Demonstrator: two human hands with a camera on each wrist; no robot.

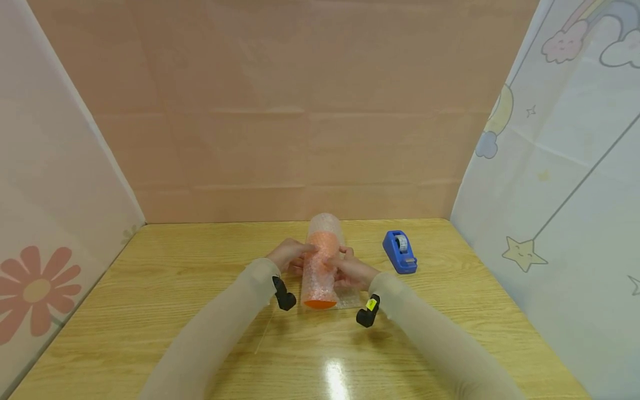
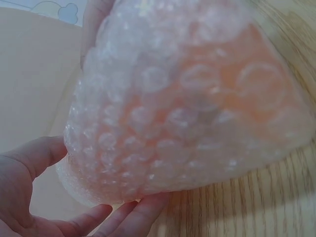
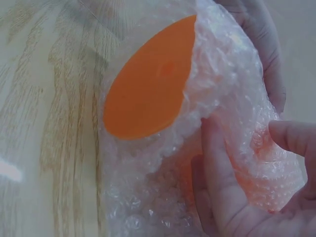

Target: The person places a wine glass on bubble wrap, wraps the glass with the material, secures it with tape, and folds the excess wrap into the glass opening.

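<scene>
An orange cylinder (image 3: 153, 79) lies lengthwise on the table inside bubble wrap (image 1: 320, 280), its flat near end showing through the wrap's open end. On its left side my left hand (image 1: 289, 254) grips the roll, thumb on top; in the left wrist view its fingers (image 2: 131, 217) curl against the wrap's lower edge. My right hand (image 1: 352, 270) holds the bubble wrap on the right side. In the right wrist view, the thumb (image 3: 294, 136) and the forefinger (image 3: 219, 168) press into the wrap from two sides. A loose flap of wrap spreads flat under the right hand.
A blue tape dispenser (image 1: 400, 253) with a roll of tape stands right of the roll. The wooden table (image 1: 175, 278) meets a brown backdrop (image 1: 300, 139) behind and patterned panels on both sides.
</scene>
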